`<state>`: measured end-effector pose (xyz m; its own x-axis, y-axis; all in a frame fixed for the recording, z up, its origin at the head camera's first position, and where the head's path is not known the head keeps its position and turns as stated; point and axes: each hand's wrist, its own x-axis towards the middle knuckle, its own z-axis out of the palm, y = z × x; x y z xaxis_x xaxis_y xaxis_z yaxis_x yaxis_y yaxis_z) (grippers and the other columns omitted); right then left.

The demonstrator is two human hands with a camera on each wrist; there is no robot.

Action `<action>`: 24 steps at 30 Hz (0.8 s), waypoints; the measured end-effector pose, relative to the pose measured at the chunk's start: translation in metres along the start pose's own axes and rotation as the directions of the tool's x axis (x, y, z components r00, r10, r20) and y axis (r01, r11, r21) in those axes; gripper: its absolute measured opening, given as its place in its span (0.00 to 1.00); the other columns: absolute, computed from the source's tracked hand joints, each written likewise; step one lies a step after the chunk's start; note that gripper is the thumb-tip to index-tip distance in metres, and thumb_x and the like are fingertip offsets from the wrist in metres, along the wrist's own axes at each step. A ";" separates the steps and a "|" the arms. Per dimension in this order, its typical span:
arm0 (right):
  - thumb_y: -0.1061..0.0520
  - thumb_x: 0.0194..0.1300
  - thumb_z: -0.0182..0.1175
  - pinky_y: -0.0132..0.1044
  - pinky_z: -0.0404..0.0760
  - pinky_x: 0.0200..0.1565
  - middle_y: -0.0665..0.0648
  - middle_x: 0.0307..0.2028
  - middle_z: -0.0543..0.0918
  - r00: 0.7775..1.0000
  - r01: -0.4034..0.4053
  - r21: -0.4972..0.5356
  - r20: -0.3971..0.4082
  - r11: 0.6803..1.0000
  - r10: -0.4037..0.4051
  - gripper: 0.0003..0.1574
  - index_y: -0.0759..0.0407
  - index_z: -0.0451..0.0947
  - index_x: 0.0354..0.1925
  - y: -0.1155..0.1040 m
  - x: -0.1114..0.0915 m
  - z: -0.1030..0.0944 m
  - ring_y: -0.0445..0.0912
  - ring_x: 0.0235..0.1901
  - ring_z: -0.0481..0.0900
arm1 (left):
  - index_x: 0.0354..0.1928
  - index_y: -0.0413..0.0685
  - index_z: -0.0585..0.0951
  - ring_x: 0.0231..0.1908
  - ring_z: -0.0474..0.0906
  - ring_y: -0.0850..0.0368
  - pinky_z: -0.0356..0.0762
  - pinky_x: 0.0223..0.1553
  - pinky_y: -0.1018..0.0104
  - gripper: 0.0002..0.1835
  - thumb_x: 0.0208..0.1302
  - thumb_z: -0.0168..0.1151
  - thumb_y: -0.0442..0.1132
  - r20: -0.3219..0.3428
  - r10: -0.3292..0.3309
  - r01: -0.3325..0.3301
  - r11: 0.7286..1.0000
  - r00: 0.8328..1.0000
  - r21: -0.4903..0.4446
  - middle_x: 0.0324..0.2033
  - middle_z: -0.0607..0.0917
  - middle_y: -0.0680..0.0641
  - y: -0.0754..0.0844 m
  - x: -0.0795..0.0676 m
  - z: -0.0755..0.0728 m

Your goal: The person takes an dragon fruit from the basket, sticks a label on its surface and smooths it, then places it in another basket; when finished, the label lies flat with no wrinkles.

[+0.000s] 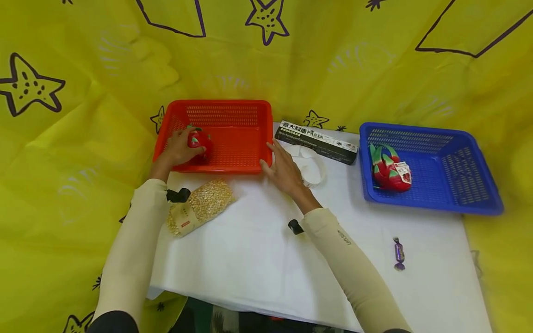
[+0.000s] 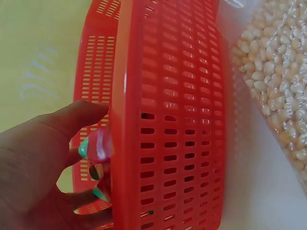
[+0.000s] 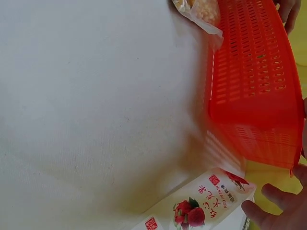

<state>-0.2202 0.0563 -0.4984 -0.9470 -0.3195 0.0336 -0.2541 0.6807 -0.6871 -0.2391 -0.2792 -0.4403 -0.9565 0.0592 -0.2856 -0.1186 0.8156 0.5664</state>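
Head view: a yellow cloth (image 1: 104, 152) printed with stars hangs behind a table covered in white (image 1: 250, 259). A blue basket (image 1: 445, 175) stands at the right, well apart from a red basket (image 1: 237, 143) at the back left. A bag of corn kernels (image 1: 208, 203) lies before the red basket; a black pasta box (image 1: 316, 141) lies at an angle between the two baskets. A person's left hand (image 1: 181, 148) grips a red fruit (image 1: 201, 143) with green tips inside the red basket, at its left end. The right hand (image 1: 285, 171), fingers spread rather than curled, touches the same basket's right rim. A white printed strip (image 3: 206, 191) lies just beside that hand. A second red fruit (image 1: 391, 173), bearing a white label, sits in the blue basket's left end. A purple-wrapped candy (image 1: 399, 254) lies on the table, in front of the blue basket.
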 end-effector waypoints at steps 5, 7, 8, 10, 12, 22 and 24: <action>0.40 0.78 0.58 0.61 0.68 0.74 0.53 0.85 0.53 1.000 -0.016 0.005 0.011 1.000 0.016 0.43 0.50 0.60 0.82 0.000 0.000 -0.002 0.55 0.81 0.57 | 0.84 0.46 0.50 0.78 0.47 0.21 0.55 0.74 0.25 0.45 0.77 0.61 0.51 0.042 -0.040 0.042 0.998 0.998 -0.043 0.79 0.47 0.23 0.001 0.008 0.000; 0.40 0.78 0.57 0.62 0.69 0.73 0.53 0.85 0.52 1.000 -0.015 0.007 0.020 1.000 0.015 0.43 0.50 0.60 0.82 0.001 0.001 -0.003 0.55 0.81 0.56 | 0.83 0.46 0.52 0.76 0.51 0.19 0.57 0.73 0.24 0.43 0.76 0.62 0.50 0.032 -0.051 0.052 0.997 0.998 -0.064 0.79 0.45 0.23 0.001 0.010 0.002; 0.39 0.78 0.58 0.62 0.69 0.72 0.52 0.85 0.52 1.000 -0.014 0.012 0.023 1.000 0.014 0.43 0.50 0.60 0.82 0.000 0.001 -0.004 0.54 0.81 0.56 | 0.83 0.45 0.53 0.74 0.54 0.18 0.59 0.72 0.24 0.43 0.76 0.62 0.50 0.018 -0.055 0.056 0.996 0.998 -0.075 0.78 0.45 0.22 0.001 0.012 0.002; 0.39 0.78 0.58 0.62 0.71 0.71 0.52 0.85 0.52 1.000 -0.010 0.017 0.025 1.000 0.009 0.43 0.50 0.60 0.82 0.001 0.001 -0.005 0.54 0.81 0.56 | 0.81 0.44 0.56 0.71 0.59 0.17 0.62 0.70 0.25 0.41 0.76 0.63 0.50 -0.009 -0.066 0.065 0.994 0.998 -0.091 0.78 0.45 0.22 0.002 0.014 0.005; 0.39 0.78 0.58 0.63 0.72 0.70 0.52 0.85 0.52 1.000 -0.006 0.024 0.025 1.000 0.005 0.43 0.50 0.60 0.82 0.002 0.001 -0.005 0.54 0.82 0.56 | 0.79 0.42 0.58 0.68 0.63 0.17 0.65 0.69 0.26 0.40 0.75 0.63 0.50 -0.036 -0.081 0.078 0.992 0.996 -0.095 0.78 0.45 0.23 0.002 0.017 0.007; 0.38 0.76 0.60 0.62 0.71 0.71 0.49 0.85 0.52 0.998 -0.021 0.003 0.059 1.000 0.020 0.45 0.48 0.60 0.82 -0.002 0.006 -0.008 0.54 0.82 0.55 | 0.74 0.42 0.61 0.69 0.60 0.18 0.68 0.64 0.25 0.40 0.70 0.65 0.52 -0.080 -0.110 0.106 0.993 0.991 -0.054 0.79 0.48 0.26 0.001 0.024 0.017; 0.38 0.76 0.60 0.62 0.71 0.72 0.49 0.85 0.52 0.998 -0.024 -0.001 0.059 1.000 0.024 0.45 0.48 0.60 0.82 -0.001 0.006 -0.010 0.54 0.82 0.54 | 0.73 0.44 0.62 0.70 0.58 0.19 0.68 0.63 0.24 0.39 0.69 0.65 0.53 -0.081 -0.110 0.107 0.993 0.991 -0.044 0.79 0.48 0.27 0.002 0.027 0.020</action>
<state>-0.2277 0.0598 -0.4900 -0.9395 -0.3416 -0.0262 -0.2312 0.6887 -0.6872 -0.2601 -0.2650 -0.4624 -0.9560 -0.0777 -0.2829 -0.2319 0.7910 0.5662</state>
